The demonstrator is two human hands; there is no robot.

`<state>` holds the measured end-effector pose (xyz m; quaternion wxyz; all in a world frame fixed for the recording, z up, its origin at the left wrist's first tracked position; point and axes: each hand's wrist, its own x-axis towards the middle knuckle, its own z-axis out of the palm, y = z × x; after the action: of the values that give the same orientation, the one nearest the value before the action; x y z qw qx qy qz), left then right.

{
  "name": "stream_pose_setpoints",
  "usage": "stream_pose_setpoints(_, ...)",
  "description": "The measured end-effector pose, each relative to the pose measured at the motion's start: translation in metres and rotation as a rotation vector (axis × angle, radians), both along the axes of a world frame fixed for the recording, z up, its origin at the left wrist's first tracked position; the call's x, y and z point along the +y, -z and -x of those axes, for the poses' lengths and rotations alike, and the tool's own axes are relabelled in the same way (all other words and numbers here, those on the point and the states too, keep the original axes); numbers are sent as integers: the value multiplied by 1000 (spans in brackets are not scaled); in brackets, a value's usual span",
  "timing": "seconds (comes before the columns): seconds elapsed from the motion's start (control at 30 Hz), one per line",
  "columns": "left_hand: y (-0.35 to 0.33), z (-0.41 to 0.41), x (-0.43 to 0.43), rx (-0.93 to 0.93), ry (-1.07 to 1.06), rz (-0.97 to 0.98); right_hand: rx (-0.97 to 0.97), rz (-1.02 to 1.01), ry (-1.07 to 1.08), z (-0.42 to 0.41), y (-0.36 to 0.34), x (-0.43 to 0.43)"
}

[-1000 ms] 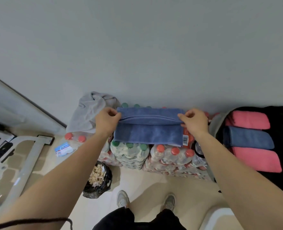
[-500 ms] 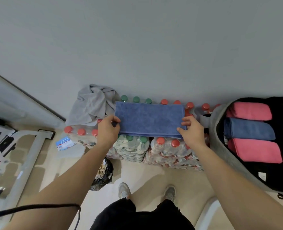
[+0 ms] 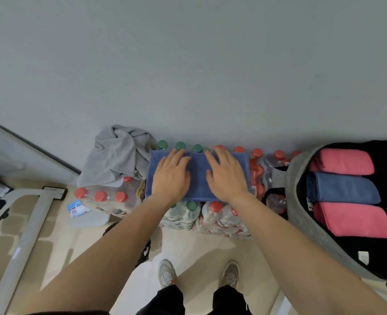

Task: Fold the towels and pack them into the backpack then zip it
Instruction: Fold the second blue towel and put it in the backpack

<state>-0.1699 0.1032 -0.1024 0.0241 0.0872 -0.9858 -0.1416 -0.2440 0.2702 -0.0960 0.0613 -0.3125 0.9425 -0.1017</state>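
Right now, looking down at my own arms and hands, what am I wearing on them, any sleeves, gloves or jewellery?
Nothing shows on them. The left hand and right hand are bare: no gloves, and no rings that I can see. The left forearm and right forearm are uncovered up to the picture's edge, with no sleeve, watch, bracelet or marking in view.

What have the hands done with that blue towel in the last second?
The left hand and right hand let go of the ends of the blue towel and moved onto its top, now pressing it flat with straight fingers. The crumpled grey towel and the open backpack stayed put.
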Motion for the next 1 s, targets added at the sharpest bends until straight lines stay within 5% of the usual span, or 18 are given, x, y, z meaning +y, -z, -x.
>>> stream_pose_setpoints(0.13,36,2,1,-175,28,91,-37,-132,-8,1,36,2)
stream_pose_setpoints(0.53,40,1,-7,-144,22,1,-32,-145,104,2,46,32)
stream_pose_setpoints(0.77,45,-17,-22,-119,-49,172,25,-149,104,3,48,39)
stream_pose_setpoints(1.0,28,-15,-31,-116,-42,4,-89,-227,50,7,32,36)
